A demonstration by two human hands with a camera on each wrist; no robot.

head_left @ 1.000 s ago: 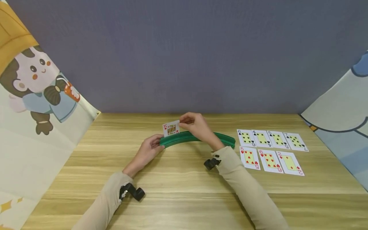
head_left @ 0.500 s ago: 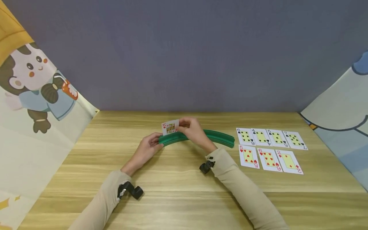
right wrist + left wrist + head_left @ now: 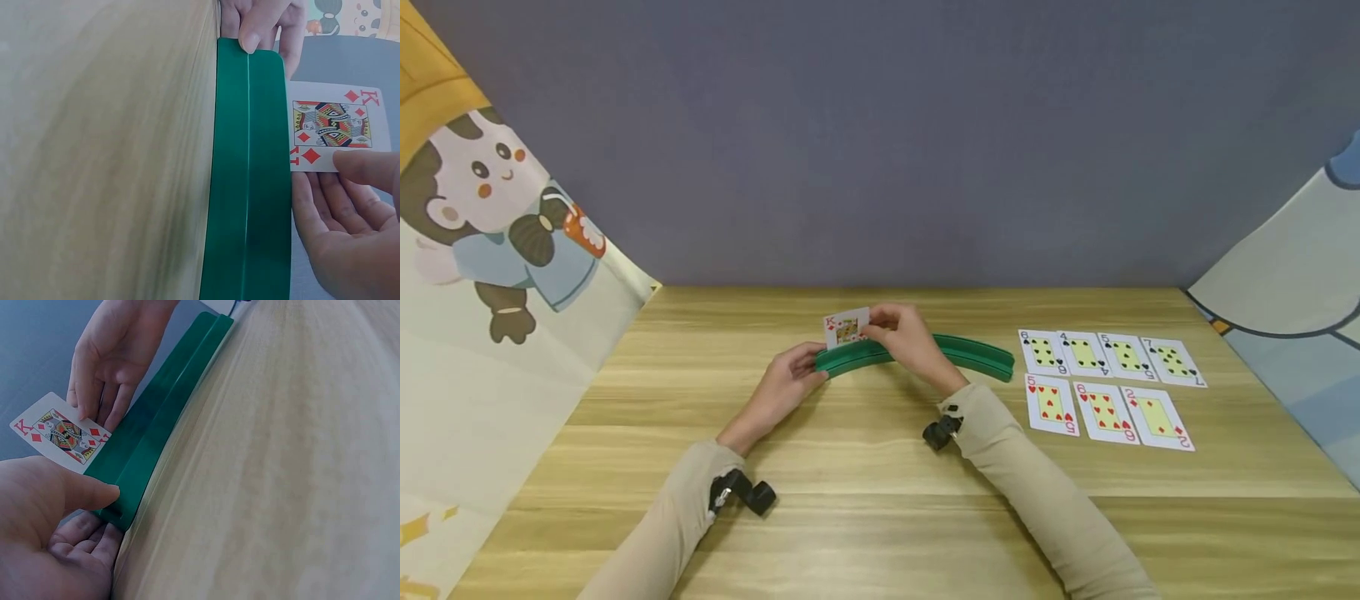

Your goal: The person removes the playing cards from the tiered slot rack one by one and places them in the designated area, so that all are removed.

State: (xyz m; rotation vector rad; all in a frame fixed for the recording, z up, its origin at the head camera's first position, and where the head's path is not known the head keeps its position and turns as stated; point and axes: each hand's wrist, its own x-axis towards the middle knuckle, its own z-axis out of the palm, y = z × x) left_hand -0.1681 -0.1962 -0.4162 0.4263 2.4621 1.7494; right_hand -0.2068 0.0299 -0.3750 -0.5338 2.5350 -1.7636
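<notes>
A curved green card holder lies on the wooden table in the head view. My left hand grips its left end; in the left wrist view the thumb presses on top, with fingers beneath. Just right of that end, a king of diamonds card stands upright, slightly tilted, its lower edge hidden by the holder. My right hand pinches the card's right side, thumb in front and fingers behind. In the right wrist view, the same king card shows its face beside the green strip.
To the right, several spade cards, including a seven of spades, lie face up in a row. A nearer row holds a five of hearts, a six of hearts and a two of diamonds. A grey-blue partition rises behind the table.
My right hand has shifted slightly left and lower along the card, its thumb now lying over the face. The left hand still grips the holder's end. The head view has moved slightly.
</notes>
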